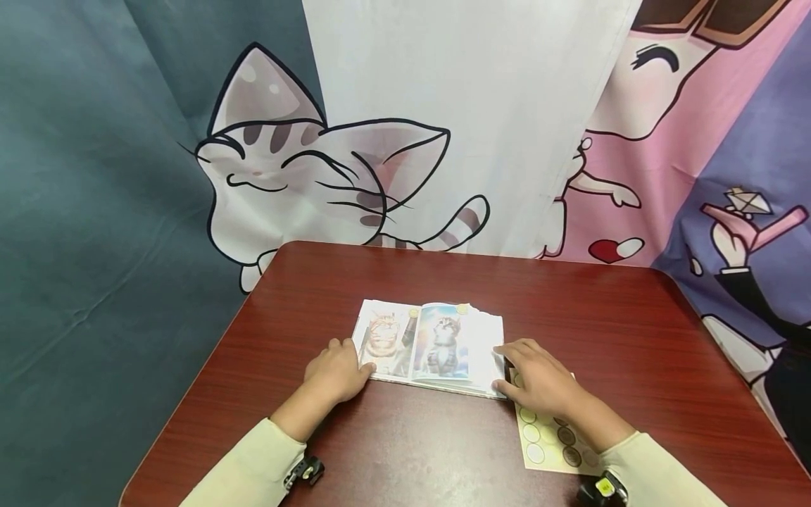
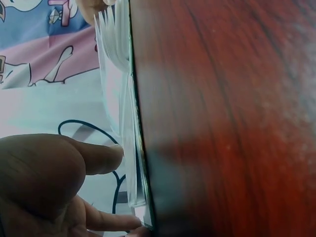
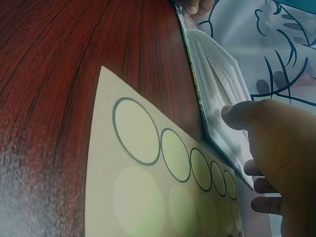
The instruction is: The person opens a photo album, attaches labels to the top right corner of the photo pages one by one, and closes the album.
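An open picture book (image 1: 438, 348) lies on the table, with an orange cat picture (image 1: 384, 336) on the left page and a grey tabby kitten picture (image 1: 445, 338) on the right. Small round yellowish stickers show near the tops of both pages. My left hand (image 1: 336, 370) holds the book's left edge, its thumb over the lower page corner. At the opposite edge, my right hand (image 1: 538, 377) grips the book with its thumb near the lower right corner. Loose page edges (image 3: 217, 64) stand fanned in the right wrist view.
A pale yellow sheet of round stickers (image 1: 534, 436) lies right of the book, partly under my right forearm. The reddish-brown wooden table (image 1: 405, 443) reaches back to a curtain (image 1: 507, 98) printed with cartoon figures. Both wrists carry small black cameras.
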The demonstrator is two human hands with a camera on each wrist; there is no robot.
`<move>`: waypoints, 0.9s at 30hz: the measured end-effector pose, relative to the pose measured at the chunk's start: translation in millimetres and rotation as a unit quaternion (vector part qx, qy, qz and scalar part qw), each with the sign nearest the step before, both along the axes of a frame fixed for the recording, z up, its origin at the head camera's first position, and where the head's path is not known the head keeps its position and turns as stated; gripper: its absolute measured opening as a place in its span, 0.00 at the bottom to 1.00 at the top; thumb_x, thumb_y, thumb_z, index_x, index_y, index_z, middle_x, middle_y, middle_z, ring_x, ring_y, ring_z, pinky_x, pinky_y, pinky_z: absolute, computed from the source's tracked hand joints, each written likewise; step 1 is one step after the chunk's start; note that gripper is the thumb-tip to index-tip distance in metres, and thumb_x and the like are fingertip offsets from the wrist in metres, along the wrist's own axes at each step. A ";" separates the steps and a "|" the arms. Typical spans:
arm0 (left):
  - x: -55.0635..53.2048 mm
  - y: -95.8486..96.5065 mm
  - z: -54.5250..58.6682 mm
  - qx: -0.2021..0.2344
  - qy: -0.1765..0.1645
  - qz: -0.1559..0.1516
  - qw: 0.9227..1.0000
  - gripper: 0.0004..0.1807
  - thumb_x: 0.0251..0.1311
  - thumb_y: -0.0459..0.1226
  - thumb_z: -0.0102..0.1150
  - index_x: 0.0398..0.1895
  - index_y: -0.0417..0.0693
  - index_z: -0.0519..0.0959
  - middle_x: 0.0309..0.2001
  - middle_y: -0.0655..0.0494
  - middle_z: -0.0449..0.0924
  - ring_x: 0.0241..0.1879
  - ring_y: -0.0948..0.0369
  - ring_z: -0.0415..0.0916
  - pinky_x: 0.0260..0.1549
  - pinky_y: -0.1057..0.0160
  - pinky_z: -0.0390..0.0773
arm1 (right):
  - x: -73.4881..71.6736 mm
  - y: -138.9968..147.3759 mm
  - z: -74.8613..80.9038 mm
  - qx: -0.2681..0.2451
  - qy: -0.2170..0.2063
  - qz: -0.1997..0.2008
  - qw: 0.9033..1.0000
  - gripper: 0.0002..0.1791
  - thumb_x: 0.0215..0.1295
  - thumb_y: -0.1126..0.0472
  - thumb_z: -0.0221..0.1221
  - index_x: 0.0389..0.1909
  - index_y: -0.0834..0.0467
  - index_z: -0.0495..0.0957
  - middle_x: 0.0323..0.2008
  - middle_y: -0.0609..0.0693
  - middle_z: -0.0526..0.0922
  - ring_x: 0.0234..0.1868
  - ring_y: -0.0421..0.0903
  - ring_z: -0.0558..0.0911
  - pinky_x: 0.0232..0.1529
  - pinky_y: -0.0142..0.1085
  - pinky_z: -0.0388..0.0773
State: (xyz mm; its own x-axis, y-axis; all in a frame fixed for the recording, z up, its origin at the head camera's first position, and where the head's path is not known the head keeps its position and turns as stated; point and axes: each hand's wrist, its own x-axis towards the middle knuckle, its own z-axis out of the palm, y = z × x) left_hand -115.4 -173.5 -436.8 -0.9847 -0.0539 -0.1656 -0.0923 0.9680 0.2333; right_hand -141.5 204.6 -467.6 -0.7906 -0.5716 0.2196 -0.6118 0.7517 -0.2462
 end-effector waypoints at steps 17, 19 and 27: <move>-12.1 -5.8 -6.3 -0.005 -0.037 0.027 0.999 0.41 0.68 0.57 0.55 0.57 0.22 0.73 0.53 0.28 0.76 0.51 0.37 0.79 0.43 0.37 0.80 | 1.6 5.2 -6.4 -0.023 -0.028 -0.022 0.999 0.34 0.56 0.47 0.73 0.60 0.60 0.79 0.50 0.53 0.83 0.57 0.53 0.78 0.57 0.53 0.76; -15.7 -6.5 -6.9 0.002 -0.047 0.037 0.998 0.41 0.69 0.59 0.53 0.57 0.22 0.73 0.51 0.29 0.77 0.51 0.38 0.79 0.43 0.37 0.80 | 1.5 4.9 -6.8 -0.027 -0.031 -0.023 0.999 0.34 0.56 0.47 0.73 0.60 0.59 0.79 0.50 0.52 0.84 0.56 0.52 0.78 0.57 0.53 0.76; -23.4 -5.5 -6.1 0.014 -0.050 0.050 0.997 0.40 0.72 0.60 0.47 0.54 0.26 0.78 0.49 0.33 0.79 0.50 0.40 0.80 0.41 0.38 0.80 | 1.9 2.9 -7.6 -0.039 -0.034 -0.025 0.998 0.33 0.56 0.48 0.73 0.60 0.58 0.79 0.50 0.51 0.84 0.58 0.53 0.77 0.59 0.54 0.74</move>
